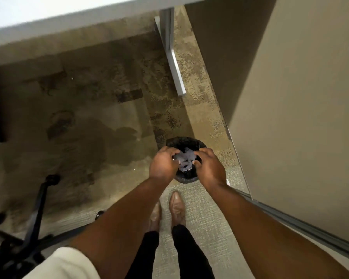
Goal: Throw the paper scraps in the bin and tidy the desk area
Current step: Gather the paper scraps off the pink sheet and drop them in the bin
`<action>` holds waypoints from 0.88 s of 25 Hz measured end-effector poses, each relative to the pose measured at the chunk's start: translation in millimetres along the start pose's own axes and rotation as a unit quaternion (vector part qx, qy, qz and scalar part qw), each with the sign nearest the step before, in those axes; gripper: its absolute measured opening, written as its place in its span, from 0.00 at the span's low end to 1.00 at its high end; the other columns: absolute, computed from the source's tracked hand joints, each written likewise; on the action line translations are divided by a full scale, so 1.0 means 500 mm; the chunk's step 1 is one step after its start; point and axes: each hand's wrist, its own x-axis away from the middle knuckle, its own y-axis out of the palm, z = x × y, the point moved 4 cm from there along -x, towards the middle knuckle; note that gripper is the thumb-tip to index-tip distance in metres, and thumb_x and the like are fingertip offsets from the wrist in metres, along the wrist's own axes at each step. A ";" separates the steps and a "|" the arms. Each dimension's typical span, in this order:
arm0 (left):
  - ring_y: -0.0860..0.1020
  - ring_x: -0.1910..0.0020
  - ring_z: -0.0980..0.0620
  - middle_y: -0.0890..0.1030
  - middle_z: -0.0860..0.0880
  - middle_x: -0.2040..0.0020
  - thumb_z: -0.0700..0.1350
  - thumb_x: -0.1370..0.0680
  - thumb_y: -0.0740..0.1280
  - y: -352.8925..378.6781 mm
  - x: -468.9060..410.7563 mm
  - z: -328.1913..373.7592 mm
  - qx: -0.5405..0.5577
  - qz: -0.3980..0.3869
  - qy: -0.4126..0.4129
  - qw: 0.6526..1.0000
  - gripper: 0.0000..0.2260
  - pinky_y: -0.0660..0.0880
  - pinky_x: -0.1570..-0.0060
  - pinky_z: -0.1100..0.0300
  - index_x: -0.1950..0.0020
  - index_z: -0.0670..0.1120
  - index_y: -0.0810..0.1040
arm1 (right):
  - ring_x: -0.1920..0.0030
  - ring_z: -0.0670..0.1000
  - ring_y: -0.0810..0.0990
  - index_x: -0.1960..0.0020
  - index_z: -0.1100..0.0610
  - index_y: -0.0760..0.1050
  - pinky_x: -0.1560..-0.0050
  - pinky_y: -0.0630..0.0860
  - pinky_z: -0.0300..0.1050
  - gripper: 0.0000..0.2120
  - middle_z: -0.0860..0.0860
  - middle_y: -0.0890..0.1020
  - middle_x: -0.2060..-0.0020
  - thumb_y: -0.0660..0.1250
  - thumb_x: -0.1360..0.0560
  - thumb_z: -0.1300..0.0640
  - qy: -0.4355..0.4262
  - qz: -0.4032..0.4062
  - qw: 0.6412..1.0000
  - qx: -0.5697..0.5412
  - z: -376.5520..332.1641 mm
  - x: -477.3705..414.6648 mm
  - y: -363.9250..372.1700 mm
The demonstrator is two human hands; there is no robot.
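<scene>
A small round bin (182, 142) with a black liner stands on the carpet beside the partition wall. Both my hands hang directly over its mouth. My left hand (163, 163) and my right hand (209, 166) are cupped toward each other. Between them sits a cluster of pale grey paper scraps (185, 160). The fingers of both hands curl around the scraps. Whether some scraps are loose in the air or lying in the bin, I cannot tell. My hands hide most of the bin's near rim.
The white desk edge (79, 21) runs across the top, with its grey metal leg (173, 63) on the carpet. A beige partition wall (290, 97) fills the right. A black office chair base (34, 214) with castors sits lower left. My brown shoes (176, 208) stand just before the bin.
</scene>
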 end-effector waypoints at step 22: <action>0.74 0.38 0.50 0.78 0.51 0.38 0.60 0.19 0.57 -0.601 0.419 -0.081 -0.045 0.297 -0.114 0.947 0.20 0.69 0.40 0.51 0.34 0.50 0.76 | 0.30 0.51 0.70 0.31 0.51 0.73 0.28 0.66 0.55 0.23 0.49 0.76 0.32 0.65 0.22 0.43 -0.304 0.011 0.947 0.102 -0.579 0.209 -0.192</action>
